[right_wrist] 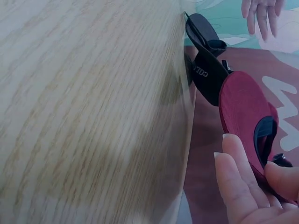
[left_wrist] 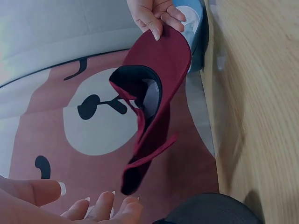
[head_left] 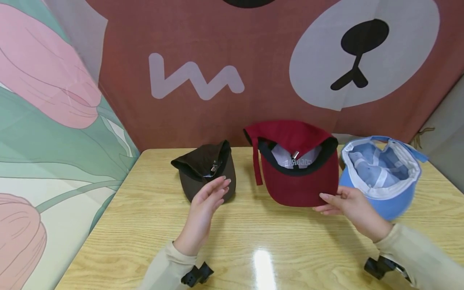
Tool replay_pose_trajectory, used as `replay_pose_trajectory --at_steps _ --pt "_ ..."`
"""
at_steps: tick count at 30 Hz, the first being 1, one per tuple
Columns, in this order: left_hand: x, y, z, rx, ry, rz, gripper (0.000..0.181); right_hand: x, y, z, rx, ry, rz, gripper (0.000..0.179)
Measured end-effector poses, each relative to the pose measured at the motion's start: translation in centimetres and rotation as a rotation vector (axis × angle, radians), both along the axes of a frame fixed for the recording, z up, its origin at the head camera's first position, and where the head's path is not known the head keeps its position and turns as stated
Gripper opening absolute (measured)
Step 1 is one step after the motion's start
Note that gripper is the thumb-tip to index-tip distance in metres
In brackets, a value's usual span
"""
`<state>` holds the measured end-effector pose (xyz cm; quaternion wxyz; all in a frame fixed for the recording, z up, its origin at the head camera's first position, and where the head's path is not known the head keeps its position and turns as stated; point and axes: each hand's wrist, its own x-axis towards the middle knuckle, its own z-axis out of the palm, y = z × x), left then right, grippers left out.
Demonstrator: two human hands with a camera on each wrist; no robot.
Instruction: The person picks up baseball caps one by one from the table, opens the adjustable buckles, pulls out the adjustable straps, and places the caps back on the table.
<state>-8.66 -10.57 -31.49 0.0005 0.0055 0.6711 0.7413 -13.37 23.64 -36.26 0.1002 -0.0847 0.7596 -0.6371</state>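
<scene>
My right hand (head_left: 353, 207) pinches the brim of a dark red baseball cap (head_left: 301, 185), thumb on top and fingers beneath. The cap hangs with its inside facing me, showing pale lettering and a loose strap at the left. In the right wrist view, the thumb and fingers (right_wrist: 236, 182) stand on either side of the brim. My left hand (head_left: 208, 205) is raised in front of a dark brown cap (head_left: 226, 181), palm turned inward and fingers extended, holding nothing. Its fingers (left_wrist: 100, 205) spread below the red cap in the left wrist view.
A light blue cap (head_left: 393, 205) lies upside down on the wooden table (head_left: 232, 249), just right of the red cap and partly behind my right hand. A brown cloth backdrop (head_left: 203, 125) with a bear face rises behind the table; a floral one (head_left: 54, 169) hangs at left.
</scene>
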Motion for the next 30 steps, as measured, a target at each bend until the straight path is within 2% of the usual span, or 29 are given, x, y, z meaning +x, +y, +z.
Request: replay_pose_trajectory --at_steps 5,10,15,22,30 --pt "0.1 -0.1 -0.2 -0.011 0.005 0.009 0.040 -0.1 -0.2 -0.2 0.018 -0.022 0.005 0.016" --pt "0.1 -0.1 -0.3 -0.015 0.004 0.009 0.039 -0.3 -0.3 -0.7 0.001 -0.091 0.016 0.013" --pt "0.1 -0.2 -0.4 -0.017 0.006 -0.004 0.040 -0.4 -0.5 -0.9 0.012 -0.139 0.006 0.021" --pt "0.1 -0.2 -0.5 -0.015 0.006 -0.006 0.040 -0.8 -0.6 -1.1 -0.005 -0.159 0.036 0.014" --pt "0.3 -0.2 -0.5 -0.019 -0.003 0.001 0.039 -1.1 -0.8 -1.1 0.022 -0.176 0.040 0.013"
